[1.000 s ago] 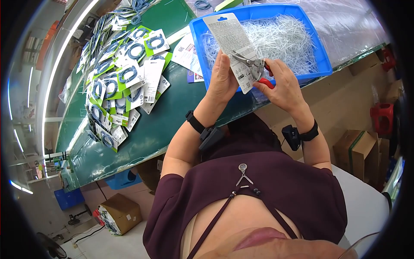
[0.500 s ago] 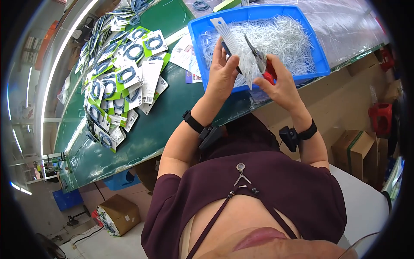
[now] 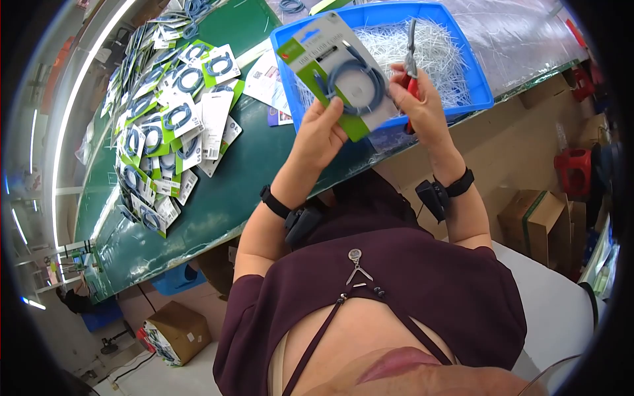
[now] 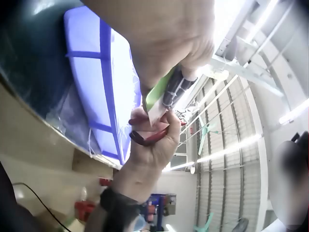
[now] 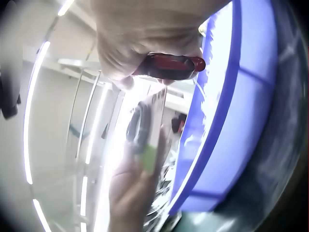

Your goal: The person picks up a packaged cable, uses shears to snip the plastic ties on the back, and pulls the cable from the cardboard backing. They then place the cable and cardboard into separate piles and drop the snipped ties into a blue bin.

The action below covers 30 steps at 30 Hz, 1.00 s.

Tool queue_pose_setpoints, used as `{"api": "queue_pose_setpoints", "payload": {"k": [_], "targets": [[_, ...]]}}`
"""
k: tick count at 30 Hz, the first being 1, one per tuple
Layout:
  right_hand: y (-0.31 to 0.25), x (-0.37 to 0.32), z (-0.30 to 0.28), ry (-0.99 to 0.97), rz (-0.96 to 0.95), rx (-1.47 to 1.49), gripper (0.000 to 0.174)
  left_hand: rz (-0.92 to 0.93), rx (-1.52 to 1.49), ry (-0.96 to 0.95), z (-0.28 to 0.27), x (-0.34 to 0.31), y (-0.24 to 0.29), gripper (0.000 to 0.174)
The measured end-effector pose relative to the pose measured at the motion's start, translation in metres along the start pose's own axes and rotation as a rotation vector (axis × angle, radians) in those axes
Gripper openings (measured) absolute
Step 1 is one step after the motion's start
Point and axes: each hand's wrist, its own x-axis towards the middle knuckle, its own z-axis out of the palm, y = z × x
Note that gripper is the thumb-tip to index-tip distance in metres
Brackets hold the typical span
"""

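Note:
In the head view my left hand [image 3: 318, 135] grips the lower left of a packaging card [image 3: 371, 120], thumb on its front. A coiled blue-grey cable [image 3: 380, 86] is fastened to the card, and this side faces up. My right hand [image 3: 429, 112] holds red-handled cutting pliers [image 3: 412, 84], their grey jaws pointing away over the blue bin. The right fingertips are right at the card's right edge. In the left wrist view the pliers' red handles [image 4: 149, 137] lie in the right hand, and the card's green part [image 4: 157, 94] shows under the left hand.
A blue bin [image 3: 487, 96] with thin white plastic strips [image 3: 439, 49] stands beneath the hands. Left of it, many carded cables [image 3: 178, 119] lie piled on the green table [image 3: 198, 231], with a leaflet [image 3: 269, 89] between. A cardboard box [image 3: 535, 224] and red stool [image 3: 573, 170] stand right.
The card has been turned from its printed back to its cable side. The pliers have moved off the card to the right and now point away over the bin.

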Motion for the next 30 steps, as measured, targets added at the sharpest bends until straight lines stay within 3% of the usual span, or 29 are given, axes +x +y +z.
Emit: {"api": "queue_pose_setpoints", "payload": {"k": [3,7,12,16,23,30], "targets": [[-0.014,0.0,-0.012,0.154,-0.441,-0.89,0.05,0.119,0.025,0.014,-0.009,0.004,0.011,0.037],[-0.021,-0.027,-0.011,0.008,-0.498,-1.178,0.062,0.219,0.063,0.018,-0.009,0.006,0.02,0.033],[-0.019,-0.037,-0.001,0.022,-0.486,-1.241,0.064,0.288,0.084,0.028,-0.003,0.007,0.017,0.033],[-0.02,-0.035,0.005,0.021,-0.581,-1.288,0.064,0.316,0.055,0.031,0.0,0.009,0.014,0.034],[-0.015,-0.035,0.01,-0.041,-0.433,-1.172,0.061,0.409,0.095,0.09,0.004,0.009,0.001,0.033],[-0.021,-0.035,0.011,-0.027,-0.453,-1.176,0.061,0.493,0.278,0.087,-0.008,0.009,-0.004,0.03]]}}
